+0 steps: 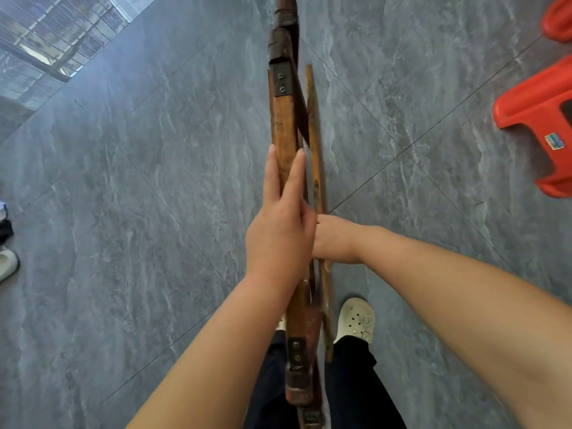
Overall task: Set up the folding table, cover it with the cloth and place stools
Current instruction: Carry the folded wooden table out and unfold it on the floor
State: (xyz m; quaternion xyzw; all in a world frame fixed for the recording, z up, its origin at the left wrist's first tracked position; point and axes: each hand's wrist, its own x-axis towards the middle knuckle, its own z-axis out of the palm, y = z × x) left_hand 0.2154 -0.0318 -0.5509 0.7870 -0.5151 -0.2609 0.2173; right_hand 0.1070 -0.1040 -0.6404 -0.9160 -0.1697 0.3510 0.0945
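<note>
Steadying the folding table [294,308], folded, left hand [278,230] straight-fingered along its thick bar [283,125], right hand [335,243] gripping its thin slat [312,119], stools [538,119] to its right.

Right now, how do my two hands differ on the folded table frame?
The left hand lies with fingers straight along the thick leg; the right hand curls its grip round the thin slat. The left hand points away from you; the right hand comes in from the side, partly under the left. Both are on the folded frame.
</note>
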